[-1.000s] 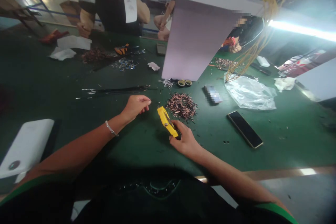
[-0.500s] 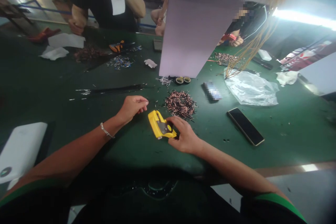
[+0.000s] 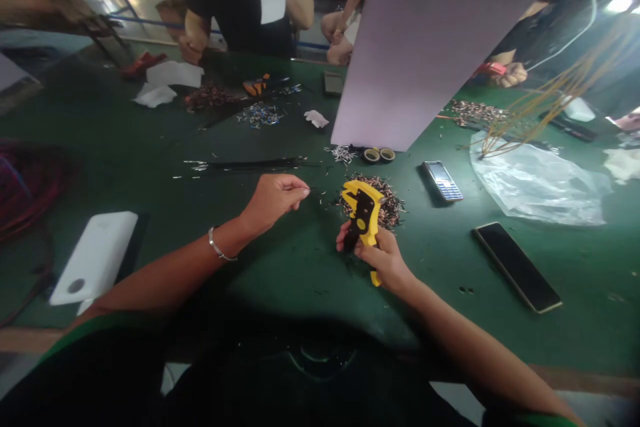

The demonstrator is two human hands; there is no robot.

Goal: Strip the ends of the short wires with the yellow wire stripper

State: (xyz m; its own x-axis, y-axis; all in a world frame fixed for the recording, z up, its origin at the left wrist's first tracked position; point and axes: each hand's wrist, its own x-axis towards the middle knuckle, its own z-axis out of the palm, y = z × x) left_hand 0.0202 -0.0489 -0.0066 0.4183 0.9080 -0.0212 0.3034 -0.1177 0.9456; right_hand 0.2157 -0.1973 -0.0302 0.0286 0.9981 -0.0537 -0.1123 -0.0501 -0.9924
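My right hand grips a yellow wire stripper, which stands nearly upright with its jaws up and its black side facing me. Behind the tool lies a heap of short copper-ended wire pieces, partly hidden by it. My left hand hovers over the green bench mat just left of the stripper, with its fingertips pinched on what looks like a short thin wire. A silver bracelet circles my left wrist.
A white power bank, a keypad phone, a black smartphone, a plastic bag and tape rolls lie on the mat. A pale upright panel stands ahead. Co-workers' hands work beyond it.
My right hand has lifted the yellow stripper off the mat and turned it upright, with its jaws up. The view has also swung, shifting the bench items to the right.
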